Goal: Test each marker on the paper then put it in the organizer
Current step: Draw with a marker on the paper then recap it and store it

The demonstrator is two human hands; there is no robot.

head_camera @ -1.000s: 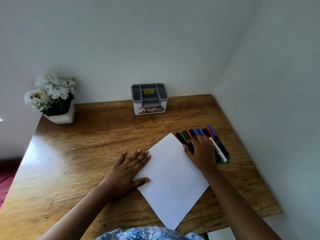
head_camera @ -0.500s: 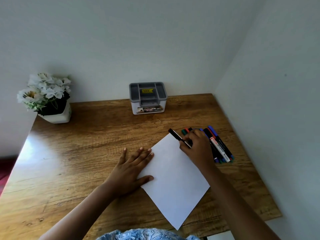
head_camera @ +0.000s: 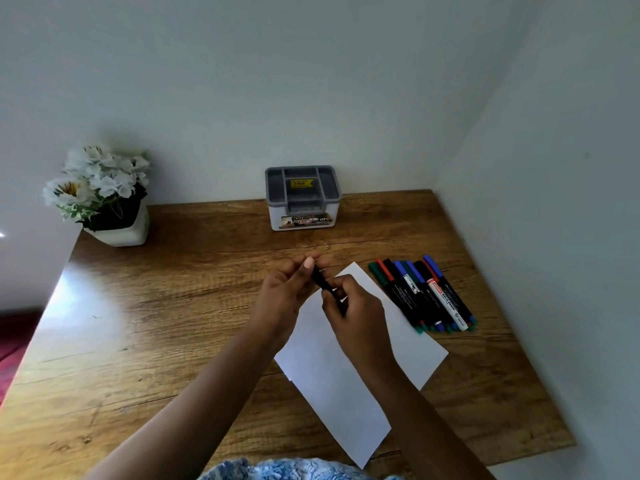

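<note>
1. Both hands meet at mid-frame above the paper: the right hand grips the black marker, and the left hand pinches its upper end.
2. The other markers lie at right on the surface.
3. The organizer stands by the wall, upper centre.

Wooden desk in a pale corner — glare at left.

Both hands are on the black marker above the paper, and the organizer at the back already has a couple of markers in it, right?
Not quite. In the head view the organizer looks empty; both hands, left hand and right hand, do hold the black marker above the paper.
</note>
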